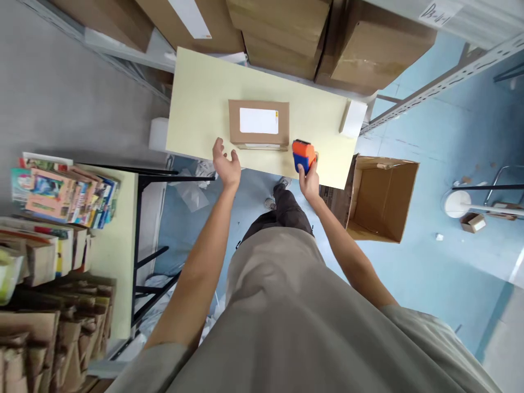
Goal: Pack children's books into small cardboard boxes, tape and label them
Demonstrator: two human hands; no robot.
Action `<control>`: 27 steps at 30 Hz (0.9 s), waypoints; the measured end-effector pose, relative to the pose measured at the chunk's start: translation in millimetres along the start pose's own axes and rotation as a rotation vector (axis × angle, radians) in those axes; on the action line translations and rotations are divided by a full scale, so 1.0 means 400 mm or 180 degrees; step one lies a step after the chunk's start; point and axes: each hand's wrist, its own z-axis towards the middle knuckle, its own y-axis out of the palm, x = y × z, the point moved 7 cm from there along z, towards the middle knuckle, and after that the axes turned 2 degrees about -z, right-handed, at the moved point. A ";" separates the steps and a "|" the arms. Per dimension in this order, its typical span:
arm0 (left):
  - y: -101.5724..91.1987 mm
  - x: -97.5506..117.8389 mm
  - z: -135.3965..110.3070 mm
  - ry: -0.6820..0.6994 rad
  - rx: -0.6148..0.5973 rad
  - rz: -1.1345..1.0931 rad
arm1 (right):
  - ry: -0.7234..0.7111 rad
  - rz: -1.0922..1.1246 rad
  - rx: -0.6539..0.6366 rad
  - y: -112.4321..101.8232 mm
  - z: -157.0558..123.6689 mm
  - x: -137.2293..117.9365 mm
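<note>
My right hand [310,183] is closed around a small orange and blue handheld device [303,154], over the front right part of the pale yellow table [323,117]; its exact kind I cannot make out. Empty, with fingers apart and curled a little, my left hand [227,166] hovers at the table's front edge. Between and beyond the two hands a brown cardboard box [235,123] lies on the tabletop, with a white label [258,120] on its upper face. Neither hand appears to touch the box.
A white block-like item [353,118] lies at the table's right end. Large cartons [282,35] fill the shelf behind. An open cardboard box [380,199] stands on the floor at right. Books [61,188] and folded cardboard [69,327] occupy the left table. Plastic wrap [192,191] lies below.
</note>
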 end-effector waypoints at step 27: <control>0.080 0.189 -0.389 0.1572 -0.2127 0.0603 | -0.2210 -0.1740 -0.1520 -0.022 -0.199 0.053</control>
